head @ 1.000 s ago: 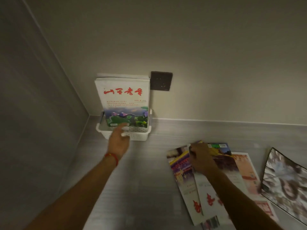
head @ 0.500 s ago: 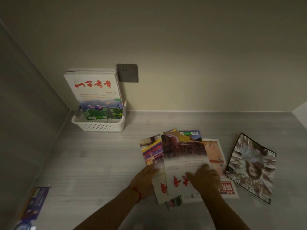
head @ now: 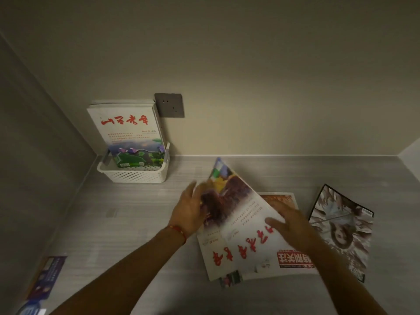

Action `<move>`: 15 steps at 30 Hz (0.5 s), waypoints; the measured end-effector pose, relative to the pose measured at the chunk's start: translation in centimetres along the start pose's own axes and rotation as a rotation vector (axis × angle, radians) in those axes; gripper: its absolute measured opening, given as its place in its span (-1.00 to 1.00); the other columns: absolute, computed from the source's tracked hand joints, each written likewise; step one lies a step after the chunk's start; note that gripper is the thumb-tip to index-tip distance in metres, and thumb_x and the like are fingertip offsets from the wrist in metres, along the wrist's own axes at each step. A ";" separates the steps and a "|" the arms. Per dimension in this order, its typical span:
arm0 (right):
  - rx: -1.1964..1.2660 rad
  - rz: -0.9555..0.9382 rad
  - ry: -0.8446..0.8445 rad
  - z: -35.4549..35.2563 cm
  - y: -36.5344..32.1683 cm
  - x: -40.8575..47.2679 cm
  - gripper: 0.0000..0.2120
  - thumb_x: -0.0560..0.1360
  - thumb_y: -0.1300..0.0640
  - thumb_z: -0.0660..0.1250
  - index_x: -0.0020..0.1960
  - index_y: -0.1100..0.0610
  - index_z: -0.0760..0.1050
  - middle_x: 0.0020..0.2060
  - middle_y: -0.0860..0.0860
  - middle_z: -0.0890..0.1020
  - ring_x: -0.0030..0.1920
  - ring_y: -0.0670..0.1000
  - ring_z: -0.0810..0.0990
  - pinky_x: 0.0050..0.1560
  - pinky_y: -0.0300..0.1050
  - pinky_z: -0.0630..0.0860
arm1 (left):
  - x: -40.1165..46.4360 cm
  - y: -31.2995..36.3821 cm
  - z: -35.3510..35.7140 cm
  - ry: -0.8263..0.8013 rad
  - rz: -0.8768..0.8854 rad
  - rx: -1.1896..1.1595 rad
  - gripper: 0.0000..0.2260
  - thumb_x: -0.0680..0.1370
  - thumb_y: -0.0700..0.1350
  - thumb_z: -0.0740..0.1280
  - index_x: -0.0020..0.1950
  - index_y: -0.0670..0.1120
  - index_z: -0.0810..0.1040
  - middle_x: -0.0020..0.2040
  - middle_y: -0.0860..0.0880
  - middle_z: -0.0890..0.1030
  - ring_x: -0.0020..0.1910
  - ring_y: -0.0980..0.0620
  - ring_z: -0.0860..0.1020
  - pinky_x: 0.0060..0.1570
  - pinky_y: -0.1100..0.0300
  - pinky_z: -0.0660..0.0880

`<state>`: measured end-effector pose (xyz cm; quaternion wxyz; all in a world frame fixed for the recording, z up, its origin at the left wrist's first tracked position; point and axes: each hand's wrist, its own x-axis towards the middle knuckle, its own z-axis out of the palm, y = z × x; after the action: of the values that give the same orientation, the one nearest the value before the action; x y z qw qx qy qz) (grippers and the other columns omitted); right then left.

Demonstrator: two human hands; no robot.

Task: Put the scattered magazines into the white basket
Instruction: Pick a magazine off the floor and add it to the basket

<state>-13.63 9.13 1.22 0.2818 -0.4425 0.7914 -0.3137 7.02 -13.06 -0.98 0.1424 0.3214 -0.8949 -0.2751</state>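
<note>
The left hand (head: 189, 211) gripped the left edge of the top magazine (head: 238, 214), its far end tilted up off the grey tabletop (head: 136, 223). The right hand (head: 291, 223) lay on its right side, fingers spread flat. Other magazines (head: 341, 228) lay beneath and beside. The white basket (head: 134, 173) stood against the wall, holding upright magazines (head: 129, 130).

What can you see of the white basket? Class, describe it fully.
The white basket is a low rectangular tub, plastic by its look, with walls perforated by small holes and a plain rim. It stands upright on the grey surface in the back left corner, close to the wall. Magazines stand upright inside it, leaning back, below a grey wall socket. No hand touches it.
</note>
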 end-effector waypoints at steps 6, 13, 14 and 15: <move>-0.275 -0.303 -0.198 -5.4 -9.4 4.4 -0.89 0.49 0.00 0.41 0.00 -0.05 0.66 -0.27 -0.20 0.67 -0.27 -0.21 0.66 -0.24 -0.36 0.56 | 4.8 3.0 -6.4 -0.128 0.520 0.501 -0.46 0.56 0.28 0.16 0.49 0.10 0.30 0.46 -0.05 0.42 0.47 -0.13 0.34 0.44 -0.09 0.28; -0.199 -0.244 0.596 -3.8 -12.7 7.6 -0.63 0.49 -0.01 0.43 0.27 -0.06 0.47 0.10 -0.09 0.61 -0.07 -0.10 0.59 -0.02 -0.15 0.55 | 2.7 -2.9 -9.8 0.026 -0.055 -0.127 -0.81 0.62 -0.02 0.24 0.10 -0.05 0.59 -0.04 -0.13 0.67 -0.03 -0.15 0.62 -0.06 0.10 0.54; -0.134 -0.160 0.643 -2.4 -12.6 7.5 -0.63 0.50 -0.02 0.41 0.27 -0.03 0.45 0.11 -0.06 0.59 -0.04 -0.07 0.58 -0.01 -0.14 0.53 | 2.2 -4.0 -10.3 0.087 -0.171 -0.257 -0.83 0.62 -0.04 0.25 0.07 -0.07 0.59 -0.06 -0.10 0.66 -0.02 -0.14 0.62 -0.08 0.14 0.53; -0.074 -0.056 0.615 -0.4 -12.3 7.4 -0.66 0.51 -0.05 0.38 0.25 0.00 0.45 0.10 -0.03 0.59 -0.02 -0.04 0.59 0.01 -0.11 0.53 | 1.6 -4.9 -10.8 0.129 -0.283 -0.407 -0.85 0.62 -0.06 0.25 0.05 -0.09 0.58 -0.04 -0.09 0.66 0.01 -0.15 0.63 -0.06 0.14 0.55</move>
<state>-10.81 -2.35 9.39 0.0043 -0.3585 0.8380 -0.4113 12.92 -21.64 5.00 0.2210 0.4252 -0.7562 -0.4455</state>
